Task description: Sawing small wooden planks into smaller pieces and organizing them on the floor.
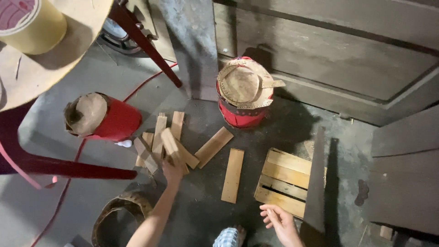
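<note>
My left hand (172, 173) reaches into a loose heap of short wooden slats (161, 139) on the concrete floor, fingers closed on one slat at the heap's near edge. My right hand (279, 222) hovers low at the front, fingers spread and holding nothing, just below a small pallet-like panel (286, 182) made of several slats nailed together. Two single slats (232, 174) lie between the heap and the panel. A handsaw (315, 183) rests with its blade over the panel's right side.
A red drum (244, 91) with a hide top stands by the dark wooden door (347, 55). Another red drum (103, 118) lies on its side at left. A red-legged table (68, 167), a tape roll (29, 23), a red cord (68, 183) and a leather ring (119, 215) are around.
</note>
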